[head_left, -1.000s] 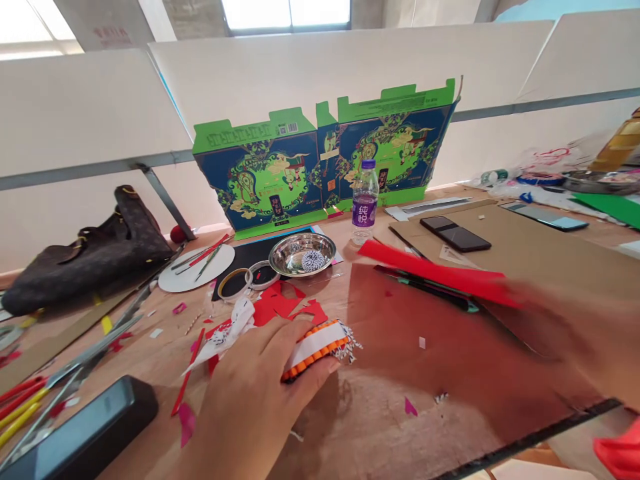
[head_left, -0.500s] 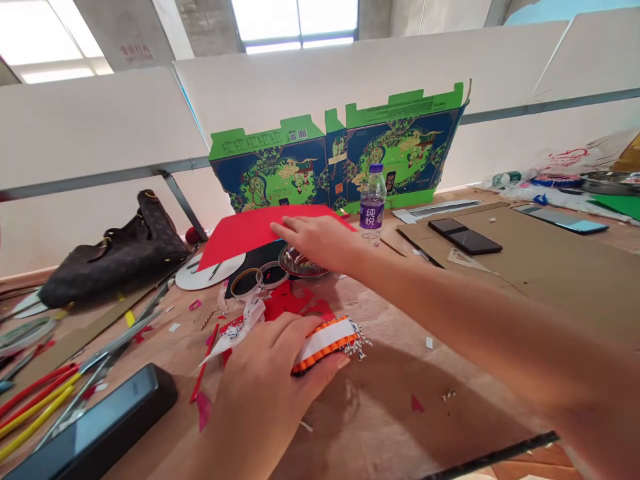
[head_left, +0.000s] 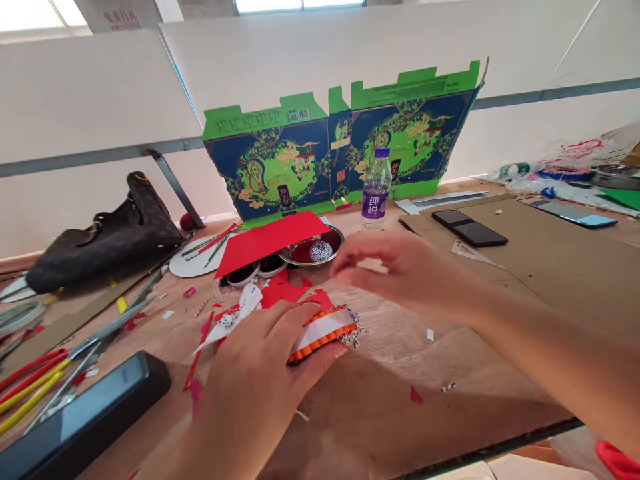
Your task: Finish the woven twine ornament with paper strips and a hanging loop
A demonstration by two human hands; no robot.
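Fingers (head_left: 327,357) of the L hand (head_left: 260,373), head view, are gripping an orange strip (head_left: 325,333) w/ a white band on top, thumb on its near side; b&w string ends are sticking out at its R end. It's sitting front-centre over the table (head_left: 395,347), can't tell if it's touching the wood. Red scraps (head_left: 280,288) and a crumpled white tissue (head_left: 249,301) are lying just beyond. R hand (head_left: 405,263) is hovering nearby, its fingers curling loosely, a gap showing btwn thumb & the rest, nothing visible in it, tips a bit blurred. A red sheet (head_left: 277,240) is covering parts of the tape rolls and overlapping the metal bowl (head_left: 336,238), where a b&w ball (head_left: 321,251) is sitting. A bottle (head_left: 375,193) is standing upright behind, nr a green/blue box (head_left: 280,167). Off R, a dark phone (head_left: 470,228) is lying on brown cardboard (head_left: 555,267).
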